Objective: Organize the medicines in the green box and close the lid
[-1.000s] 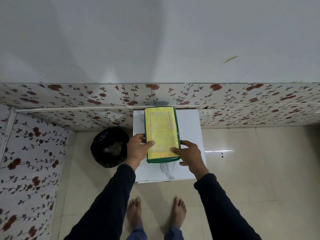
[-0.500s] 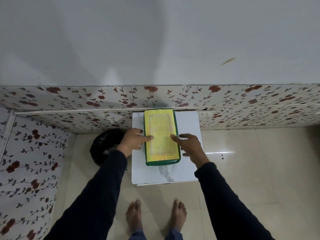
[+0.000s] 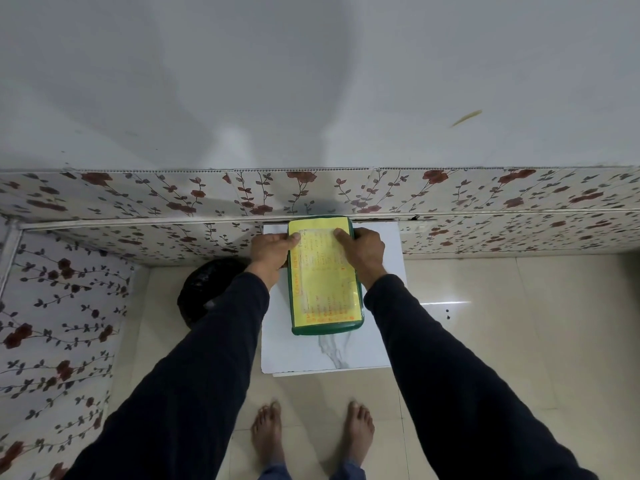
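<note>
Left hand [image 3: 272, 249] & right hand [image 3: 362, 249] clamp the far end of the green box [image 3: 325, 278] from opp. sides, thumbs flat on its shut yellow-labelled lid [image 3: 323, 268]; box lies between them on white counter [image 3: 332, 355].
</note>
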